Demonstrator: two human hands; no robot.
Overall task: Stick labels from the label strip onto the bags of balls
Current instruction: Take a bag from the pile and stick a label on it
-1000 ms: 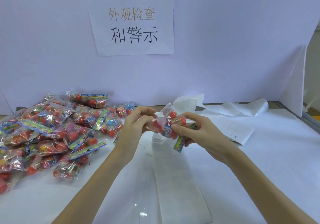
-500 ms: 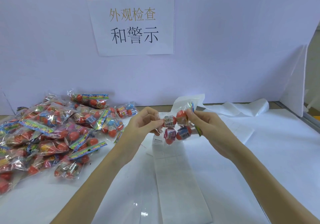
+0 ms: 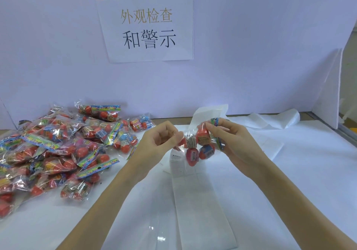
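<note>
Crinkly clear plastic, the bag of balls (image 3: pixel 199 145) hangs above the label strip (image 3: pixel 201 201), my right hand (image 3: pixel 229 143) pinching its top, left hand (image 3: pixel 154 143) fingers (image 3: pixel 176 136) pinching its edge; I fear the label creasing over the balls' bumps

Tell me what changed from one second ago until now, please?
The bag of balls was turned in the air, from lying sideways to hanging with its colourful header up. The right hand shifted its grip to the header; the left hand keeps pinching the bag's left edge. The pile of bags and label strip stayed put.
</note>
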